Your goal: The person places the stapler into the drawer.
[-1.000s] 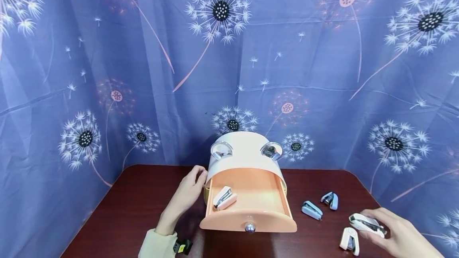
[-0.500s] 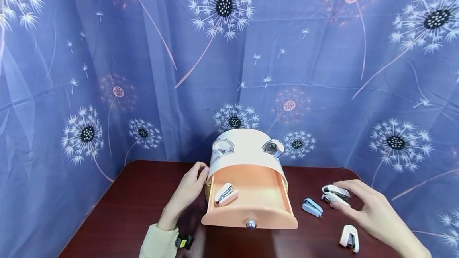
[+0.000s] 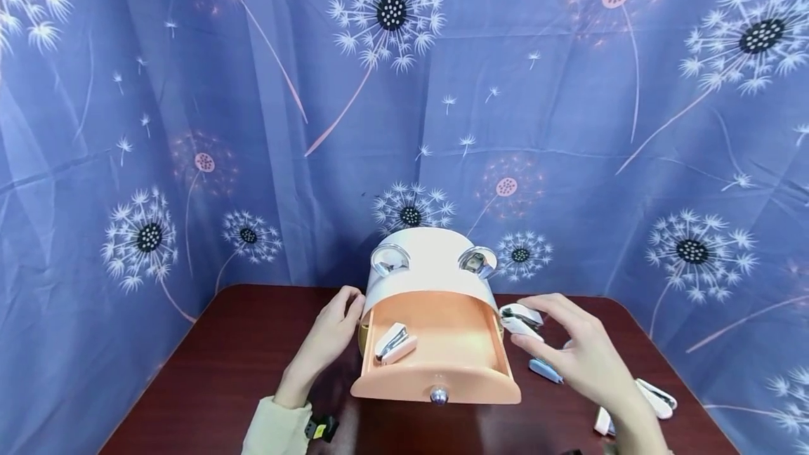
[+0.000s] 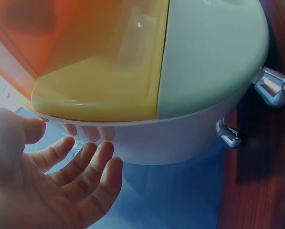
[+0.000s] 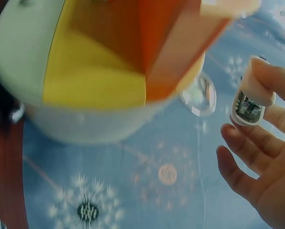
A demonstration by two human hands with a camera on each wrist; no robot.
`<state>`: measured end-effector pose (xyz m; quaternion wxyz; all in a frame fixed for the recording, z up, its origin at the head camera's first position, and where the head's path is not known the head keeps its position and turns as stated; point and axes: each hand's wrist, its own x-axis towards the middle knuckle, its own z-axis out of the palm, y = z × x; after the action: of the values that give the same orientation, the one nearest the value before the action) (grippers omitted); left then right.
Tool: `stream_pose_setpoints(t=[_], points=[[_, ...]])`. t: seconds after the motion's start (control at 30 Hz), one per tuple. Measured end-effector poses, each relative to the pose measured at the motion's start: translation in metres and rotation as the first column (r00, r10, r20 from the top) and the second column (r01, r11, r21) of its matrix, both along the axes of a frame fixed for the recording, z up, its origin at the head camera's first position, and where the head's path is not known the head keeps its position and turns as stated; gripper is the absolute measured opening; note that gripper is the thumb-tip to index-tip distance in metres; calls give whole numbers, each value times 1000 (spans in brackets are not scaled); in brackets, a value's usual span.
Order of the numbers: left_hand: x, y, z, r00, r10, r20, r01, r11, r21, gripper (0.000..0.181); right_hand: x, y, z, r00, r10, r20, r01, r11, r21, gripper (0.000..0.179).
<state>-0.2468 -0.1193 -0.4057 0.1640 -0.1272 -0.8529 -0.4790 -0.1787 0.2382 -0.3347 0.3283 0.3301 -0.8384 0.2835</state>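
My right hand (image 3: 588, 353) pinches a white mini stapler (image 3: 521, 321) between thumb and fingers, just right of a pulled-out peach drawer (image 3: 436, 385). In the right wrist view the stapler's end (image 5: 249, 102) faces the camera, with the other fingers spread below it. Inside the drawer, at its left, lies a pale pink-and-white stapler (image 3: 396, 345). The drawer belongs to a rounded white cabinet (image 3: 432, 248) with two chrome rings on top. My left hand (image 3: 331, 332) is beside the cabinet's left side, fingers loosely bent; whether they touch its wall (image 4: 156, 143) I cannot tell.
A blue stapler (image 3: 546, 371) lies on the dark red table (image 3: 253, 371), partly behind my right hand. Further right are a white stapler (image 3: 657, 399) and another pale one (image 3: 603, 421), half hidden by my forearm. A blue dandelion-print curtain (image 3: 316, 230) hangs behind.
My right hand has carried the white stapler leftward from the table's right side to beside the drawer. My left hand has stayed by the cabinet.
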Motion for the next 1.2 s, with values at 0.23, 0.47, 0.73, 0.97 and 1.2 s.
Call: stream_pose_setpoints(t=[0.23,0.47,0.73,0.97,1.2], points=[[1,0,0,1000,-15,7,15,1000,9,12,-5,-34,6,990,144,15,-144,989,29,43],[1,1,3,1000,-9,-2,9,1000,1,12,-16,-57,8,975,199,103,-210,972,102,36],[2,-1,2,1000,-1,12,1,1000,-5,14,-26,-72,1,977,181,114,-205,943,260,33],[2,-2,1,1000,4,4,-4,1000,-12,14,-29,-79,-4,972,156,173,-207,920,332,33],[1,-1,1,1000,6,3,-6,1000,-19,15,-40,-85,-10,978,146,149,-195,896,400,31]])
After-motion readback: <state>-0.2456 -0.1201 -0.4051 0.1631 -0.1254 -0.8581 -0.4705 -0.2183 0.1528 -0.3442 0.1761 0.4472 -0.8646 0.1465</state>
